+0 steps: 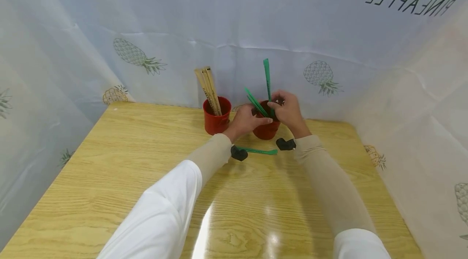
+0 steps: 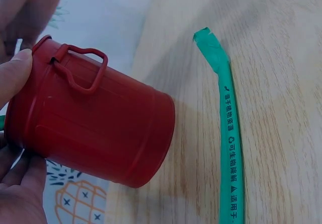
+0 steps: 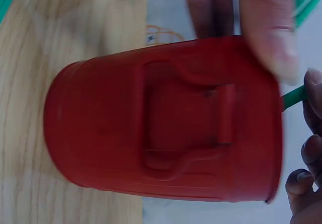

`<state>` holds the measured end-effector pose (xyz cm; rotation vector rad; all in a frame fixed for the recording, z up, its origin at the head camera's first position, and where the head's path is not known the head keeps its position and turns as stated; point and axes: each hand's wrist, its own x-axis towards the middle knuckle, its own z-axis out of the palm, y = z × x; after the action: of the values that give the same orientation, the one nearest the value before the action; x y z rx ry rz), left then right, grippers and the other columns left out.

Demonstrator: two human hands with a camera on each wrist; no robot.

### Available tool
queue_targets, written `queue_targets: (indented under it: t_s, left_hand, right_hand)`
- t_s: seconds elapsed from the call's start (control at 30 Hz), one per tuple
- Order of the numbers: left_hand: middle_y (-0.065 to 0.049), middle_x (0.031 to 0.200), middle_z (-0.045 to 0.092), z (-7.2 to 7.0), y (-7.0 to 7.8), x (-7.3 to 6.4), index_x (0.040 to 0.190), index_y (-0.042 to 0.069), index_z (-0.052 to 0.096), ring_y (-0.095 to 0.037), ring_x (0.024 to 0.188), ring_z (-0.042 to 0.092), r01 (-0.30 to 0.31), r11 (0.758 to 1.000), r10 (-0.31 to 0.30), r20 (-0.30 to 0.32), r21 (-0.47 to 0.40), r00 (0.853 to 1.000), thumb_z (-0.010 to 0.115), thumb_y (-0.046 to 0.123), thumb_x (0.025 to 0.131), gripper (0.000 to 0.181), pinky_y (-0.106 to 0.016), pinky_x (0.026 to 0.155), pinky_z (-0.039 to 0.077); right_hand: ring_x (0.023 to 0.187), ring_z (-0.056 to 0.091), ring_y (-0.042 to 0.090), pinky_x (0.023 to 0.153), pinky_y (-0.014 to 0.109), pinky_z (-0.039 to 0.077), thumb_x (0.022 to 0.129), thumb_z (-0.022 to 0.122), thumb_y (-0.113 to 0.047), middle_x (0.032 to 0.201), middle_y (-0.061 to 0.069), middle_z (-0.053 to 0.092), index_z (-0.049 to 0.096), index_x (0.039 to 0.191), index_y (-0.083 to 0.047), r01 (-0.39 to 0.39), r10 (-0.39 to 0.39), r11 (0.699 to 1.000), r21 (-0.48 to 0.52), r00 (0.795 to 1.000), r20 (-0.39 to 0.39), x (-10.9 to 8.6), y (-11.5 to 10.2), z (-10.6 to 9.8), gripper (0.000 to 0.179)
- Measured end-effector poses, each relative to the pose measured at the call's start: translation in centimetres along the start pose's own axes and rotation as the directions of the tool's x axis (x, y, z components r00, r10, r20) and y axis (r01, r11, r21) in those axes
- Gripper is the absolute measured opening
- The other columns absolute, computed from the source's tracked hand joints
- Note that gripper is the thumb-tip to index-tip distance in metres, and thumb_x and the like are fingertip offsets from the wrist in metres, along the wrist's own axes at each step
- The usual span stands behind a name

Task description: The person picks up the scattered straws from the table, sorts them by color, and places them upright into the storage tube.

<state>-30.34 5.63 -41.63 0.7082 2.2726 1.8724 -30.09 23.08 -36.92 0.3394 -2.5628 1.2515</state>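
Note:
My left hand (image 1: 245, 121) grips the rim of the right-hand red bucket (image 1: 266, 131), thumb across its near side. The other hand, my right (image 1: 289, 108), pinches a green paper-wrapped straw (image 1: 267, 74) that stands upright with its lower end in the bucket's mouth. Several more green straws (image 1: 256, 102) lean left in the same bucket. In the right wrist view, fingertips (image 3: 313, 85) close on the green straw beside the rim. One green straw (image 2: 230, 133) lies flat on the table in front of the bucket, printed with dark characters.
Another red bucket (image 1: 216, 123) stands to the left, holding several tan paper-wrapped sticks (image 1: 209, 90). Both buckets are near the back edge of the wooden table (image 1: 146, 161). A pineapple-print curtain (image 1: 234, 15) hangs behind and at the sides. Black pieces (image 1: 239, 153) sit at the wrists.

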Motion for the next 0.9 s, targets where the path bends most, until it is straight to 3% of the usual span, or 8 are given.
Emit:
queue_targets:
  t_s: [0.2,0.33,0.5,0.67,0.77,0.9]
  left_hand:
    - [-0.004,0.138,0.069,0.3,-0.1,0.1,0.141,0.012,0.064,-0.020,0.132,0.063,-0.019,1.000,0.019,0.019,-0.022,1.000,0.080,0.021,0.094,0.050,-0.035,0.114,0.052]
    - [-0.004,0.135,0.071,0.4,0.0,0.0,0.135,0.012,0.068,-0.020,0.129,0.064,-0.008,1.000,0.008,0.017,-0.003,1.000,0.080,0.022,0.093,0.045,-0.036,0.112,0.054]
    - [-0.008,0.137,0.070,0.3,0.1,0.0,0.141,0.011,0.063,-0.025,0.129,0.064,-0.002,1.000,0.002,0.015,0.024,1.000,0.080,0.025,0.093,0.052,-0.039,0.111,0.055]
    - [-0.013,0.142,0.066,0.2,0.2,0.0,0.148,0.007,0.056,-0.028,0.132,0.061,0.006,0.998,-0.007,0.021,0.057,1.000,0.079,0.027,0.094,0.062,-0.042,0.113,0.053]
    - [-0.010,0.141,0.067,0.2,0.2,-0.1,0.148,0.009,0.057,-0.026,0.132,0.062,0.010,0.997,-0.011,0.015,0.075,1.000,0.079,0.027,0.094,0.062,-0.041,0.113,0.054]
    - [-0.006,0.138,0.069,-0.1,0.2,-0.2,0.147,0.012,0.058,-0.024,0.131,0.063,0.019,0.997,-0.019,0.003,0.075,1.000,0.080,0.027,0.093,0.060,-0.040,0.111,0.055]
  right_hand:
    - [0.090,0.066,0.035,0.081,0.043,0.057,0.100,0.065,-0.002,0.102,0.023,0.071,0.070,0.107,0.006,-0.010,0.015,0.997,-0.080,0.998,0.061,-0.4,1.0,0.4,0.012]
    - [0.094,0.068,0.036,0.084,0.048,0.059,0.098,0.067,-0.003,0.105,0.024,0.072,0.071,0.106,0.004,-0.016,0.021,0.994,-0.104,0.999,0.050,-1.1,1.4,0.2,0.011]
    - [0.083,0.063,0.023,0.073,0.030,0.054,0.095,0.072,-0.004,0.098,0.017,0.071,0.074,0.099,0.001,-0.067,0.070,0.996,0.050,0.996,-0.051,-2.8,1.3,0.0,0.007]
    - [0.074,0.055,0.013,0.061,0.018,0.046,0.093,0.076,-0.006,0.086,0.000,0.068,0.075,0.098,0.005,-0.106,0.139,0.961,0.257,0.984,-0.111,-5.6,1.1,0.0,0.012]
    - [0.075,0.053,0.012,0.062,0.016,0.045,0.093,0.078,-0.008,0.087,-0.005,0.067,0.075,0.101,0.008,-0.135,0.167,0.945,0.298,0.982,-0.084,-7.6,1.2,0.5,0.018]
    - [0.077,0.059,0.006,0.066,0.015,0.050,0.094,0.077,-0.007,0.091,0.003,0.074,0.075,0.106,0.008,-0.174,0.179,0.934,0.312,0.984,0.010,-9.6,1.8,1.6,0.019]
